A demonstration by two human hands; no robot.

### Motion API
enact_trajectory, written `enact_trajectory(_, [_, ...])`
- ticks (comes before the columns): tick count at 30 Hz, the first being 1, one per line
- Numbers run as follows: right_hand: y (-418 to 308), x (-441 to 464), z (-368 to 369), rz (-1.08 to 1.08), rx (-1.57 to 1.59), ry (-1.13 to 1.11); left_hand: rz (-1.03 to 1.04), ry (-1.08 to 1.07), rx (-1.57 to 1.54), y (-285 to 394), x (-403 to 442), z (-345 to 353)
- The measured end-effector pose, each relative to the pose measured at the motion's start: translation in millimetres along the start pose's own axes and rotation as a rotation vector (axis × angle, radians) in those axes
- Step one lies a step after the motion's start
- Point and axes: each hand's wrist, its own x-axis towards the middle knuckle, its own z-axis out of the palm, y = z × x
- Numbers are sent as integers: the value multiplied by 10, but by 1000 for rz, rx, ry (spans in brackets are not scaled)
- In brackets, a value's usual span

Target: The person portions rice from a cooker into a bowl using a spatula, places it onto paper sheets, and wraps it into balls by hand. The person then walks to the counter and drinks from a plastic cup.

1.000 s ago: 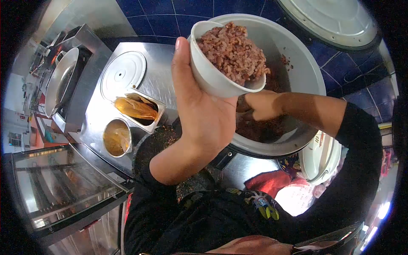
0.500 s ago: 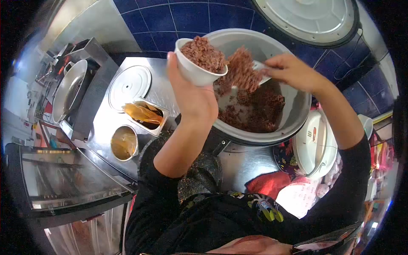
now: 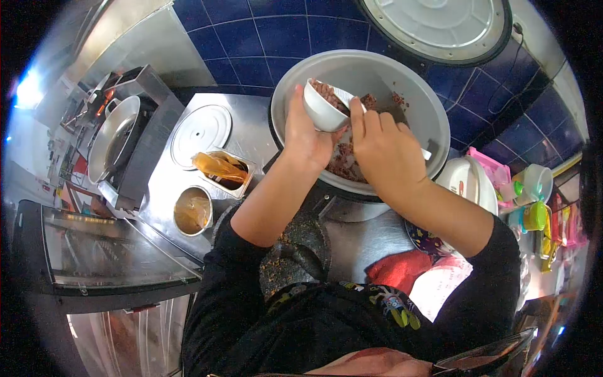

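Observation:
My left hand (image 3: 309,139) holds a white bowl (image 3: 321,112) tilted over the near left part of a large grey pot (image 3: 422,94). Reddish-brown rice (image 3: 325,92) fills the part of the bowl that shows. My right hand (image 3: 391,151) is closed round a white paddle (image 3: 426,154), whose ridged blade lies against the rice at the bowl's mouth. More dark rice (image 3: 344,164) lies in the pot, partly hidden by both hands.
A round lid (image 3: 200,133), a metal tray (image 3: 250,169) and a metal cup (image 3: 193,211) stand on the steel counter at left. A stone mortar (image 3: 321,242) is near my body. A red cloth (image 3: 399,271) and an oval white lid (image 3: 460,179) lie at right.
The paddle has moved left with its rice from above the pot to the bowl. Both hands have come together. The bowl has shifted right and down in view.

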Motion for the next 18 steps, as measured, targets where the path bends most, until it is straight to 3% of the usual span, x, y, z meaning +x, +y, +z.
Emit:
enact_trajectory(3, [204, 34, -110, 122, -33, 53, -12, -50, -95, 14, 12, 10])
enact_trajectory(6, [511, 32, -15, 417, 475, 136, -13, -123, -211, 59, -7, 36])
enact_trajectory(9, [571, -51, -79, 720, 1322, -297, 3, -163, -260, 53, 25, -11])
enact_trajectory(11, [431, -100, -10, 581, 1480, -254, 13, -109, -198, 48, 15, 15])
enact_trajectory(14, [188, -148, 108, 391, 1460, -78, 41, -96, -48, 40, -55, 61])
enact_trajectory(18, [230, -89, 42, 333, 1404, -246, 5, -146, 36, -1, -27, -6])
